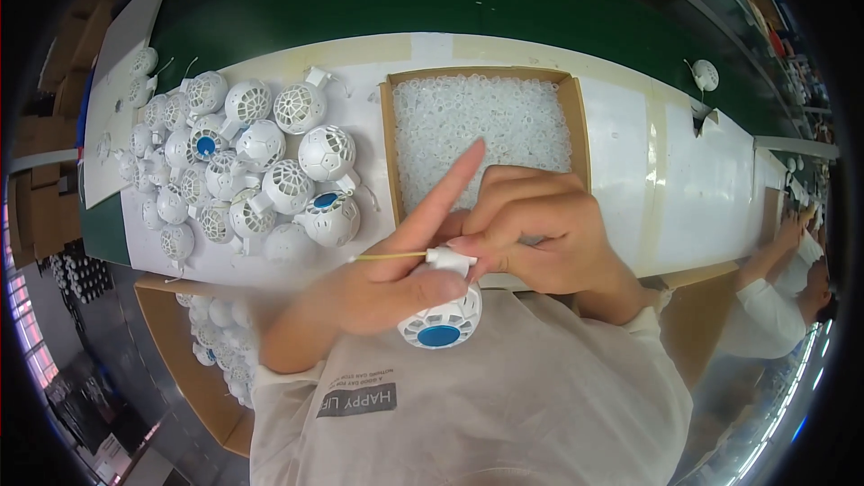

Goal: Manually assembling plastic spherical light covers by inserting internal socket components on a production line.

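Observation:
A white slotted ball-shaped housing [441, 317] with a blue round disc hangs in front of my chest, its neck upward. My left hand [382, 292] is closed round that neck, thumb across it and index finger stretched out. With fingers pinched, my right hand [540, 229] meets the neck's white end piece [450, 259]; whatever small part sits between its fingertips is hidden. A thin yellowish cord [391, 257] runs leftward from the end piece across my left hand. Just beyond my hands, a cardboard tray [389, 139] holds a mass of small clear rings [477, 112].
Many similar white balls [261, 144] crowd the table's left side, some with blue discs. More lie in a cardboard box [157, 315] at lower left. One white piece [705, 75] with a cord is at far right. A co-worker [765, 306] is at the right edge.

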A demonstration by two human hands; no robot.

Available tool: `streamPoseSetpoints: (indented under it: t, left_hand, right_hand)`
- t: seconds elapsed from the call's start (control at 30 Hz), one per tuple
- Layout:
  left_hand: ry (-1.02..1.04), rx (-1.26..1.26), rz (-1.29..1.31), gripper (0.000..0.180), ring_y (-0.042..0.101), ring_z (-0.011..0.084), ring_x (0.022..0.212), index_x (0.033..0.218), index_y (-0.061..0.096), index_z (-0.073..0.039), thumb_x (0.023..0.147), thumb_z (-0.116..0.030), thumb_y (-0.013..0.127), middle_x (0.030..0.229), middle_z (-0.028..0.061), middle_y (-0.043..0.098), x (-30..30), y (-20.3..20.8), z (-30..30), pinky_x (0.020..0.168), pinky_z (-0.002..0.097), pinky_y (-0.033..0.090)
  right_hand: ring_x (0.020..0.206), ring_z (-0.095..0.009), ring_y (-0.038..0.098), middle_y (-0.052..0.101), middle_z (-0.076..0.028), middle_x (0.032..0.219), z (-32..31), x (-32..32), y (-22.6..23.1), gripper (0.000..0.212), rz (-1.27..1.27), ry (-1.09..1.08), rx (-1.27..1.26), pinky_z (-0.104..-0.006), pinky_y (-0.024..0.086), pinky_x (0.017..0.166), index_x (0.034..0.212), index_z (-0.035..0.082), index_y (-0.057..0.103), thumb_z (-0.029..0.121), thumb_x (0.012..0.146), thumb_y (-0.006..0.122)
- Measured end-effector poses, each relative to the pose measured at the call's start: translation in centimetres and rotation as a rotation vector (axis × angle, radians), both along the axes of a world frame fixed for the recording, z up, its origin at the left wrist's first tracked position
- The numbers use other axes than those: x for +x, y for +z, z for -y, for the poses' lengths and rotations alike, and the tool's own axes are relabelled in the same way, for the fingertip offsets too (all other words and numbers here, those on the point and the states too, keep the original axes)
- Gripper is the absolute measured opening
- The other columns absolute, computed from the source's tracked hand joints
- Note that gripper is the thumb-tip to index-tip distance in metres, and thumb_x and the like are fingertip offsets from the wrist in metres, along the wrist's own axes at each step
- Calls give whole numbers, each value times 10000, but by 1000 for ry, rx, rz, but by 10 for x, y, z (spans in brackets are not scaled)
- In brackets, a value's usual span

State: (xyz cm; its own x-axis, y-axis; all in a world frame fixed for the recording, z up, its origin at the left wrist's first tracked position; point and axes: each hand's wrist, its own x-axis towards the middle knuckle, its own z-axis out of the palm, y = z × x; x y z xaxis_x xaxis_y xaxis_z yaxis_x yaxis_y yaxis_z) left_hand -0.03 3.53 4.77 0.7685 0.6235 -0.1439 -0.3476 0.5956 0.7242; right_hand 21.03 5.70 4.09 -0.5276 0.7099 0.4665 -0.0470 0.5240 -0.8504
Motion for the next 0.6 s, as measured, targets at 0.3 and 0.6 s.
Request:
streamPoseSetpoints:
  t: [0.3,0.6]
  left_hand:
    - [246,780,-292,1384,532,274,1038,1565,114,-28,529,-421,944,1224,167,431,-6,-20,-10,894,380,460]
    - [363,984,-398,925,636,289,889,1339,559,4,561,-341,923,1328,202,491,7,-10,-14,786,362,524]
  right_hand:
    - [813,-231,538,700,-103,989,11,-15,-1,385,25,-77,-114,-332,430,733,992,6,749,231,690,830]
    - [763,-236,558,706,-76,901,16,-19,-5,303,-8,-134,-64,-336,466,674,944,48,750,105,651,806]
